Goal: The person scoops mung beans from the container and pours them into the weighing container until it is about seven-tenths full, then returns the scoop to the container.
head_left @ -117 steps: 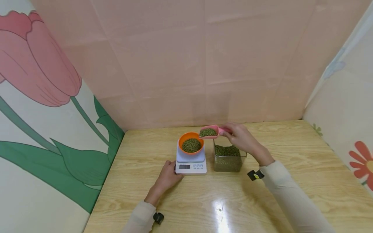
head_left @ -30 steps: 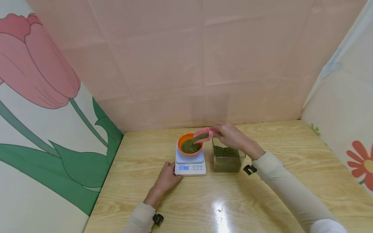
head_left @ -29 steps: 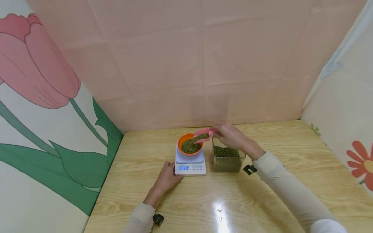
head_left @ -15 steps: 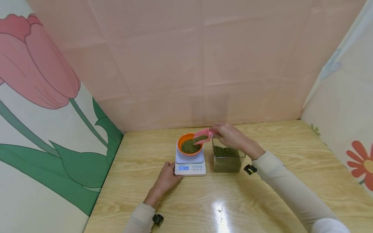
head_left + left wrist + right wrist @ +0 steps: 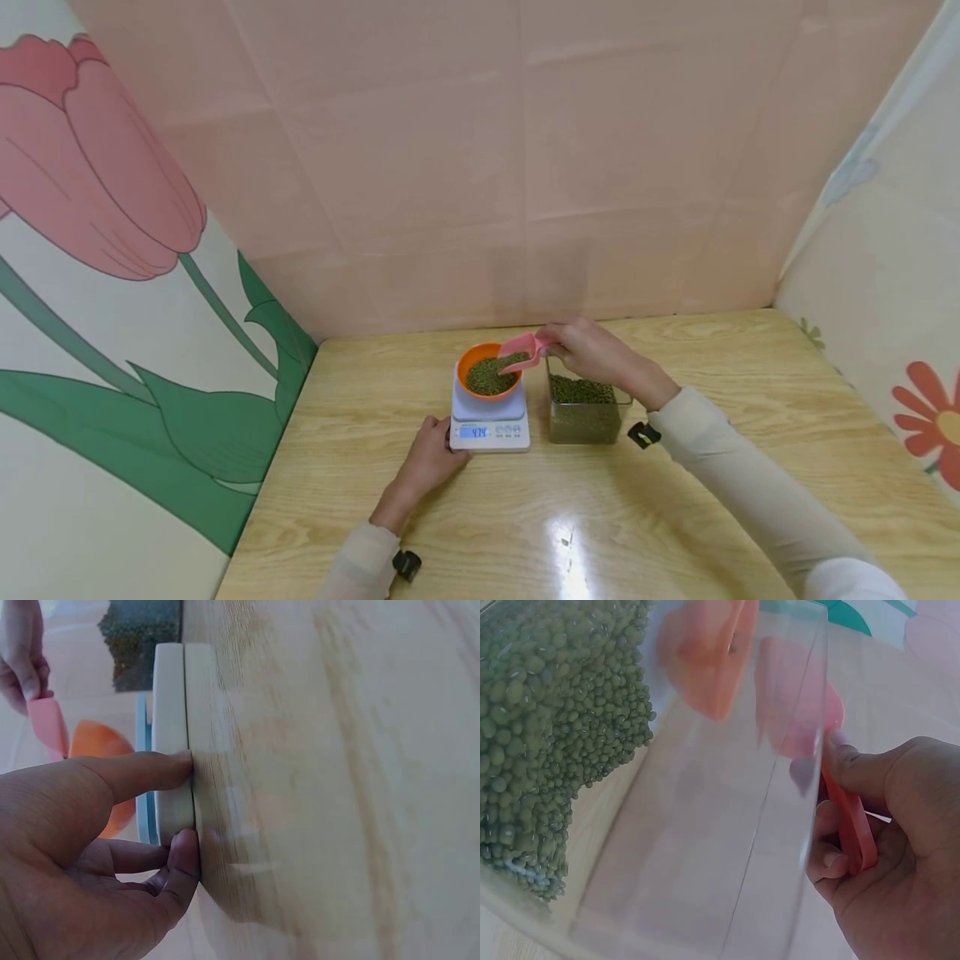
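Note:
My right hand (image 5: 588, 346) grips the red handle (image 5: 849, 817) of a pink scoop (image 5: 520, 350). The scoop tips down to the left over the rim of an orange bowl (image 5: 465, 362), with green mung beans (image 5: 516, 359) still in it. More mung beans lie in the bowl, which stands on a white digital kitchen scale (image 5: 491, 410). My left hand (image 5: 431, 450) holds the scale's front left corner, thumb along the front and fingers curled at the side, as the left wrist view shows. Digits glow on the scale's display (image 5: 473, 432).
A clear rectangular container (image 5: 585, 425) of mung beans stands right of the scale, below my right hand. The wooden table (image 5: 360, 383) ends at a pink-covered wall (image 5: 420, 208) behind. Printed panels flank both sides.
The scoop has moved left from beside the bowl and tilted into it. It holds fewer beans now. The scale's display has lit, and its digits keep changing. My left hand stays put.

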A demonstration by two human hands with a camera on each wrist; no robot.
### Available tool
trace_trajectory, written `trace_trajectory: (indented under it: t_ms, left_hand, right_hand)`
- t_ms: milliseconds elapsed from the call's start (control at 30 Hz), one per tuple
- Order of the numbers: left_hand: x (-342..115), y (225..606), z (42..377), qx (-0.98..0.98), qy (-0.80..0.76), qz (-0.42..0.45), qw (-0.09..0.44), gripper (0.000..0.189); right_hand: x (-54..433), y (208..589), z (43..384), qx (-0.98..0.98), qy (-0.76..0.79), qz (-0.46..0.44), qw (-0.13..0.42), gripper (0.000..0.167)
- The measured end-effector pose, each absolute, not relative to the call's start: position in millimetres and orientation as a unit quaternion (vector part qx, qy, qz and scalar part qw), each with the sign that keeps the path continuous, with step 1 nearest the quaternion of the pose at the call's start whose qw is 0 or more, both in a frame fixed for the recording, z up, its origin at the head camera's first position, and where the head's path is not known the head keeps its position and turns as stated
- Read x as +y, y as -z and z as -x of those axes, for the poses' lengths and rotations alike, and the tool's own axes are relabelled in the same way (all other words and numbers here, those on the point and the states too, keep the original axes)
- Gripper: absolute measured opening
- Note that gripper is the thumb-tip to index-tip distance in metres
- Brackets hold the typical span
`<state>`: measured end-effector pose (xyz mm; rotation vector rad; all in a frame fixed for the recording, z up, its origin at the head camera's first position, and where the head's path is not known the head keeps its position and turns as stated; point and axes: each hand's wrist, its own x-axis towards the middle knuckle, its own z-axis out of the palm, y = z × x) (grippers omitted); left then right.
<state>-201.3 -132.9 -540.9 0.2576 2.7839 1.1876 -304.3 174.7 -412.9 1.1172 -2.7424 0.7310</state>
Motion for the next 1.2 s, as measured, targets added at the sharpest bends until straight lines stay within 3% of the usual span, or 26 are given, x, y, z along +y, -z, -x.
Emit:
trace_trajectory:
  t_ms: [1200]
  left_hand:
    - [-132.6, 538.4, 198.9, 0.914, -0.392, -0.089, 0.053, 0.05]
  right_hand:
    - [170.5, 410.6, 299.2, -0.9, -0.205, -0.378, 0.064, 0.021]
